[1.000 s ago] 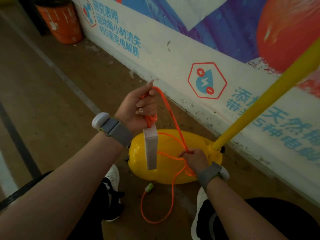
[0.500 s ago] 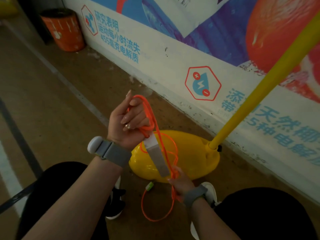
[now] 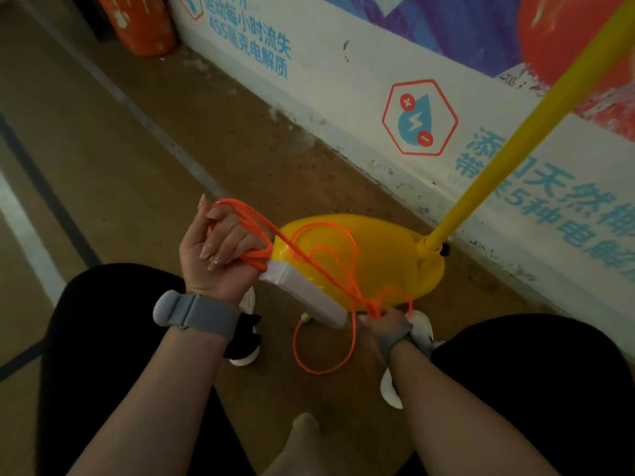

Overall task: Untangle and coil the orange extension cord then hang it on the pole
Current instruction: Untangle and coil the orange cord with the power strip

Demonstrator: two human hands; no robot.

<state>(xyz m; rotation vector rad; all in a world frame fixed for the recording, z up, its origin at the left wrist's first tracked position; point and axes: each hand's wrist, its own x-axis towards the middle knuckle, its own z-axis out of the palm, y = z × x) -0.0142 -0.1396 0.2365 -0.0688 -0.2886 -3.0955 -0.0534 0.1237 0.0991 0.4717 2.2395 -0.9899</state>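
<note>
- The orange extension cord (image 3: 256,261) is up off the floor (image 3: 137,166) for most of its length, strung between two hands in front of the yellow base (image 3: 385,259).
- Several loops are gathered in the left hand (image 3: 220,255). Its fingers (image 3: 226,235) are curled tight round the bundle, palm facing up, with the loops poking out above the fingertips.
- Just below that grip hangs the white power strip (image 3: 302,293), slanting down and to the right towards the other hand.
- From the left hand a strand runs diagonally down to the right hand (image 3: 385,326), and looser loops billow over the base beside it.
- The right hand is low, near the floor, closed on the cord where the strands bunch together. The back of the hand faces the camera, so exactly how its fingers lie cannot be told.
- Below the hands one slack loop lies on the floor, ending at a small pale plug (image 3: 305,317) near the tip of the power strip.
- The yellow pole (image 3: 515,139) rises from the base's right end, with no cord on it.
- A white shoe (image 3: 421,333) sits just beside the right hand, and grey bands wrap both wrists.
- Behind runs a printed wall (image 3: 343,97), with an orange barrel (image 3: 144,25) in the far corner.
</note>
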